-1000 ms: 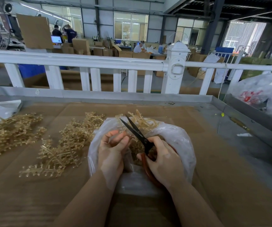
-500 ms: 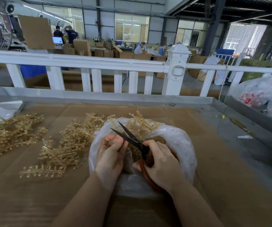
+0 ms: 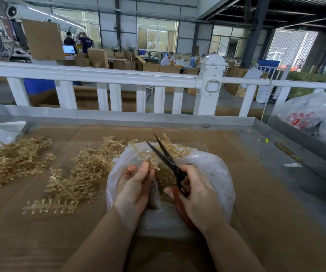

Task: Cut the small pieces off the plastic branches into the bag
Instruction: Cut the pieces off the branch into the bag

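Item one: your left hand, lower centre of the frame, its grip pinched on a small gold plastic branch held over the mouth of the bag. Item two: your right hand, just right of the left, its grip curled round the red handles of the scissors; the black blades stand parted and point to the upper left, their tips above the bag and close to the held branch. Item three: the bag, clear plastic, lying open at the centre of the table beneath both hands, with gold cut pieces inside it and a few gold stalks showing past its far rim. Item four: a loose heap of branches on the cardboard-covered table, left of the bag. Item five: a second heap of branches at the left edge of the frame. Item six: a white railing across the frame behind the table.
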Demonstrator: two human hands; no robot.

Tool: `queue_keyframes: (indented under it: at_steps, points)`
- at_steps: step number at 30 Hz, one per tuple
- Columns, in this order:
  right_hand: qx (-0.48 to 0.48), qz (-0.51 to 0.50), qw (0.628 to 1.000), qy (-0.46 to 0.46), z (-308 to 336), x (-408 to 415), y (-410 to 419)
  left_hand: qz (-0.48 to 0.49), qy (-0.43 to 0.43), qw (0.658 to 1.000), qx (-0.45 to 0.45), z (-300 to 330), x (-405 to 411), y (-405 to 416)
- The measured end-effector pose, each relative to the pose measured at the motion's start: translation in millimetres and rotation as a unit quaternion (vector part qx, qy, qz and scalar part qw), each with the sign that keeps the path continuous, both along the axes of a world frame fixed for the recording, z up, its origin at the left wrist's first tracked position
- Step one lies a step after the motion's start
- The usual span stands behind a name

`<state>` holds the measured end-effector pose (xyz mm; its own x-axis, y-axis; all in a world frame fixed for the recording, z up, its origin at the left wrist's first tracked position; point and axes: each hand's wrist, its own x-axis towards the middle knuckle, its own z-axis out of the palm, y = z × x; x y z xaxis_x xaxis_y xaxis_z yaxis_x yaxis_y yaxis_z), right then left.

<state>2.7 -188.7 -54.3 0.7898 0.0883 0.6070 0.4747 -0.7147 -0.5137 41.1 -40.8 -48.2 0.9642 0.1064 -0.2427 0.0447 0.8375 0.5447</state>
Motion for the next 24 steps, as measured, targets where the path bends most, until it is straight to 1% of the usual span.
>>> queue_keyframes:
  at_steps: [5,10,13,16,20,24]
  points:
    - [-0.013,-0.012,1.0,-0.002,-1.3,2.4,0.5,-0.012,-0.006,1.0,-0.005,3.5,-0.7,-0.2]
    - [-0.011,-0.006,1.0,0.002,-2.3,3.1,-0.5,-0.052,-0.028,0.998,-0.003,6.1,-3.5,-1.5]
    - [-0.013,-0.005,1.0,-0.004,-2.2,2.0,-0.4,-0.038,-0.02,0.999,-0.001,3.7,-4.2,-1.6]
    - [-0.038,-0.003,0.999,-0.006,-1.3,1.1,0.3,-0.03,-0.01,0.999,0.004,1.1,-2.8,0.1]
    - [-0.092,0.005,0.996,0.015,-2.2,3.2,-0.2,-0.03,0.007,1.0,-0.006,-0.3,-1.2,2.1]
    - [-0.105,-0.006,0.994,0.024,-3.9,4.4,-0.2,-0.028,-0.005,1.0,-0.01,-1.5,0.5,2.2]
